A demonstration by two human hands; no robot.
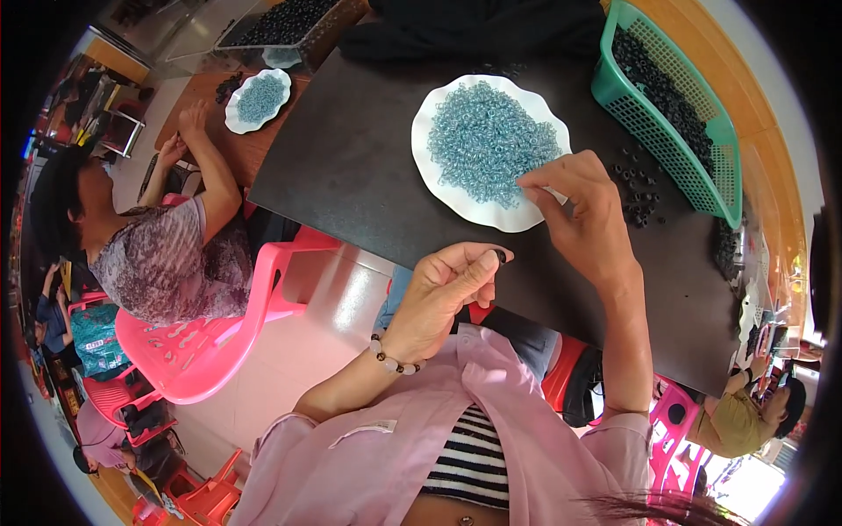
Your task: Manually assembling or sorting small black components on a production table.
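My left hand point(438, 294) is raised off the table's near edge, a small black ring-like piece point(501, 256) pinched between thumb and forefinger. My right hand point(592, 215) reaches over the right side of a white scalloped plate point(491, 219). Thumb and forefinger come together at the edge of a heap of small, clear bluish rings point(482, 131) on it. Whatever sits between those fingertips is too small to make out. Just right of that hand, several loose black ring-like pieces point(640, 197) lie scattered on the dark table point(351, 167).
A green mesh basket point(653, 131) of black pieces stands at the far right. Dark cloth point(430, 39) lies along the back edge. To the left, a person point(175, 254) on a pink chair point(197, 373) works by a smaller white plate point(237, 118) of similar rings.
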